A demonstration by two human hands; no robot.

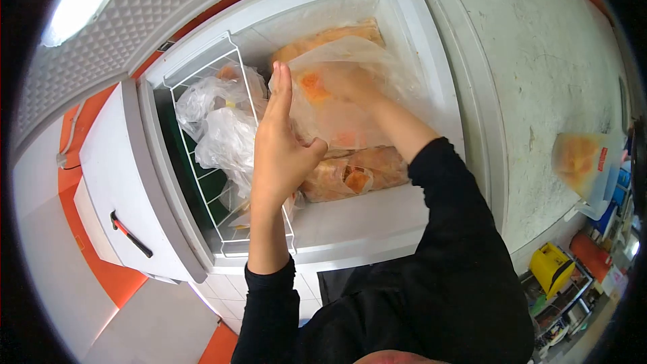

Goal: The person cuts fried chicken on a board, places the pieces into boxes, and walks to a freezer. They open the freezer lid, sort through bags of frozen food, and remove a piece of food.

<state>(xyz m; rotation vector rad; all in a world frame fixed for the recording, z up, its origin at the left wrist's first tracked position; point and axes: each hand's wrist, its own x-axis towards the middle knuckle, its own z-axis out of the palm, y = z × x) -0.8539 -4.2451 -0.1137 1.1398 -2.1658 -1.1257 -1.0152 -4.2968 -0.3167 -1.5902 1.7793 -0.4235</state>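
A large translucent plastic bag (377, 118) with orange-brown pieces spreads over the middle of the open chest freezer (357, 229). My right hand (347, 84) looks to be inside or under its film. The hand is hazy and its fingers are hard to make out. At the bag's left edge my left hand (283, 155) is open, fingers stretched out and thumb apart. Below the big bag lies a wrapped package of brownish food (364, 174); another brownish package (337, 37) lies behind it.
A white wire basket (209, 192) on the left holds several knotted clear bags (229, 131). The freezer lid (168, 10) stands raised. To the right is a pale worktop (546, 61) with a bag of orange-brown food (579, 162); a yellow container (551, 269) sits lower down.
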